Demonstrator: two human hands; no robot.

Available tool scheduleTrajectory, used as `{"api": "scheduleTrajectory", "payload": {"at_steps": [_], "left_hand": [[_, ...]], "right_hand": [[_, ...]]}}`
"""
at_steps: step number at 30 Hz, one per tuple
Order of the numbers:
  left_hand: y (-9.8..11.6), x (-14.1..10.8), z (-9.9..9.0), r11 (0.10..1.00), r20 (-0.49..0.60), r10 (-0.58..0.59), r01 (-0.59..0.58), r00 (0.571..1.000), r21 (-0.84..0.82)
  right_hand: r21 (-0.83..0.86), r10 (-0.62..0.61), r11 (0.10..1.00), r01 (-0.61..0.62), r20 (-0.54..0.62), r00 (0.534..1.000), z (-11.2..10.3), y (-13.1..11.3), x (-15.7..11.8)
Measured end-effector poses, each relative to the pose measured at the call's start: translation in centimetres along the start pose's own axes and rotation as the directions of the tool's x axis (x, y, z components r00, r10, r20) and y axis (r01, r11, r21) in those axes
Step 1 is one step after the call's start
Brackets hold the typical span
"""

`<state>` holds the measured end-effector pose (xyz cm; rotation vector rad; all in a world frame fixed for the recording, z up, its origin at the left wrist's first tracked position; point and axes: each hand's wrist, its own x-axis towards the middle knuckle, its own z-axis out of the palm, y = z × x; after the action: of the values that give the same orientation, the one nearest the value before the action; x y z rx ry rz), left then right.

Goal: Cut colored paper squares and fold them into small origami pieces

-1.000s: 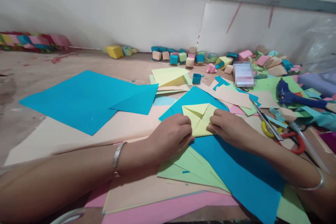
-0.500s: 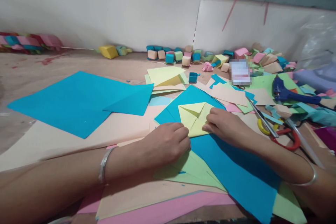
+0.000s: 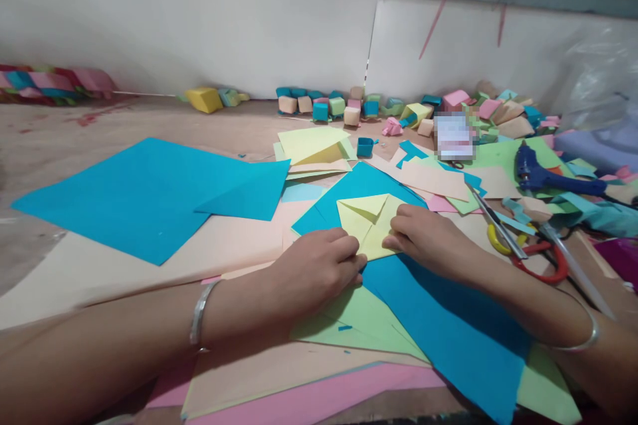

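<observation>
A pale yellow paper (image 3: 371,226), folded with flaps toward its middle, lies on blue paper (image 3: 458,319) in front of me. My left hand (image 3: 323,262) presses on its lower left edge, fingers curled together. At the right edge of the same paper, my right hand (image 3: 423,236) has its fingers bent and closed on it. Under my left hand is a light green sheet (image 3: 369,322) with small blue scraps on it. The fingertips of both hands are partly hidden.
Large blue sheets (image 3: 144,199) lie at left. On the right are red-and-yellow-handled scissors (image 3: 553,264), a cutter knife (image 3: 498,222) and a blue glue gun (image 3: 553,176). Small paper cubes (image 3: 351,116) line the wall, and a stack of yellow paper (image 3: 314,146) lies behind my hands.
My left hand's fingers have shifted slightly at the lower left edge of the yellow paper, with fingertips now showing more. My right hand stays in place.
</observation>
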<state>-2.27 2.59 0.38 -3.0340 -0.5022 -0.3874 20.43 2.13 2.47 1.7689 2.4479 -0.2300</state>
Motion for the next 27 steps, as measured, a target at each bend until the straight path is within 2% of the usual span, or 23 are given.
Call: {"api": "scheduleTrajectory", "payload": {"at_steps": [9,14,16,18,20,21,24,27], "left_hand": [[0.0,0.2,-0.2,0.999,0.053,0.018,-0.016,0.998,-0.037],[0.0,0.3,-0.5,0.999,0.046,0.015,-0.013,0.999,-0.040],[-0.1,0.3,-0.6,0.999,0.047,0.012,-0.011,0.999,-0.035],[-0.2,0.3,-0.5,0.999,0.054,0.017,-0.016,0.998,-0.030],[-0.3,0.4,-0.3,0.999,0.061,0.023,-0.021,0.998,-0.032],[-0.3,0.4,-0.2,0.999,0.060,0.023,-0.021,0.998,-0.033],[-0.3,0.6,-0.2,0.999,0.054,0.016,-0.014,0.998,-0.030],[-0.2,0.6,-0.5,0.999,0.062,0.017,-0.014,0.998,-0.048]], "right_hand": [[0.039,-0.003,0.999,0.004,-0.018,1.000,0.0,-0.2,-0.1],[0.147,0.041,0.989,-0.029,-0.080,0.996,0.4,1.2,-0.2],[0.186,0.024,0.983,-0.001,-0.120,0.992,0.4,1.7,-0.3],[0.154,-0.056,0.984,0.092,-0.226,0.973,0.4,1.6,-0.5],[0.067,-0.209,0.967,0.244,-0.329,0.921,0.4,0.9,-0.8],[0.020,-0.298,0.946,0.324,-0.343,0.891,0.4,0.5,-1.0],[-0.086,-0.479,0.875,0.476,-0.294,0.827,0.5,-0.5,-1.6],[-0.142,-0.528,0.849,0.508,-0.195,0.827,0.2,-0.3,-2.1]]}}
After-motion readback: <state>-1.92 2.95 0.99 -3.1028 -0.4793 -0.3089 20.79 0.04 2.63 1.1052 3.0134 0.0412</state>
